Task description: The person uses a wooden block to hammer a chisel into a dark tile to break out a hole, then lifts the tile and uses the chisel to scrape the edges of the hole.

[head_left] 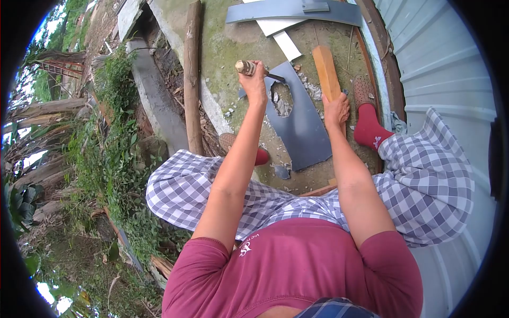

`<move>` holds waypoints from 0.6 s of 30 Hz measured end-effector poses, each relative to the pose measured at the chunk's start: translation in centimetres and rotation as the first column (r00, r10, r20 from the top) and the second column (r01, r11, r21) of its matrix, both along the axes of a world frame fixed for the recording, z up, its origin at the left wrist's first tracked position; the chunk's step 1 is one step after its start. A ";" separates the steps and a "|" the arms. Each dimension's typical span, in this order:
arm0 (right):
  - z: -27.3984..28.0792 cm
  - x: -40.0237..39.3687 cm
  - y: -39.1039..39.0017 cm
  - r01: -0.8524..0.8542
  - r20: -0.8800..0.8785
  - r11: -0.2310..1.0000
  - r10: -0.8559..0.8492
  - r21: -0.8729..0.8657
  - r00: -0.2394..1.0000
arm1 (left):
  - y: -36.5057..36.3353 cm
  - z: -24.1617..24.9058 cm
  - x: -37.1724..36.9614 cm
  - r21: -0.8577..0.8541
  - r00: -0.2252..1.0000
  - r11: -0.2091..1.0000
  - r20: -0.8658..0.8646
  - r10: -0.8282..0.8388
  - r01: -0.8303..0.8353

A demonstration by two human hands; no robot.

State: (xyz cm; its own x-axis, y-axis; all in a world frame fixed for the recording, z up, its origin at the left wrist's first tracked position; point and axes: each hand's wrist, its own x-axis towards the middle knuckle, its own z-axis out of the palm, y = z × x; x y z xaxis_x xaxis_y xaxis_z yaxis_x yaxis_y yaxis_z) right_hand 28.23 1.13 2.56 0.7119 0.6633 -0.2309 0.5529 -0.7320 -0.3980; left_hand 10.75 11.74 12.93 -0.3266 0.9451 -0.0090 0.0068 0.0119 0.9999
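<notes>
My left hand point(253, 82) is closed around the wooden handle of a chisel-like tool point(245, 67), whose dark metal end reaches right over a grey sheet point(305, 132). That sheet lies on the ground between my feet, with a ragged hole point(281, 100) near its upper part. Pale chips show in and around the hole. My right hand point(336, 110) grips the lower end of a wooden block point(325, 71), which points away from me, right of the sheet. Whether the tool's tip touches the sheet is hard to tell.
A long log point(192, 79) lies on the left. Beyond the sheet are a curved grey strip point(265, 11) and a white piece point(288, 46). A corrugated metal wall point(440, 69) stands at right. My shoes flank the sheet; plants point(114, 153) grow far left.
</notes>
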 end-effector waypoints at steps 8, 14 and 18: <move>-0.1 -0.1 0.0 -0.004 0.016 1.000 0.003 0.026 1.000 | -0.2 0.4 0.3 -0.054 0.987 0.992 -0.103 -0.122 0.117; 0.1 -0.1 0.1 0.015 -0.001 1.000 -0.015 0.024 1.000 | 0.1 0.5 0.5 -0.120 0.905 0.924 -0.189 -0.381 0.364; -0.1 0.0 -0.1 0.011 -0.010 0.999 -0.011 0.031 1.000 | -0.4 0.4 0.9 -0.060 0.967 0.976 -0.133 -0.218 0.211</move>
State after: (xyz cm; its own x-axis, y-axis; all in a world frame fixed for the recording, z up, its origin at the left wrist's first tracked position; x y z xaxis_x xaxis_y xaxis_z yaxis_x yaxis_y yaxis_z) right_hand 28.25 1.07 2.44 0.7170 0.6623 -0.2174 0.5410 -0.7254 -0.4255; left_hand 11.66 11.31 13.35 -0.1174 0.9928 -0.0221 0.1516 0.0399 0.9876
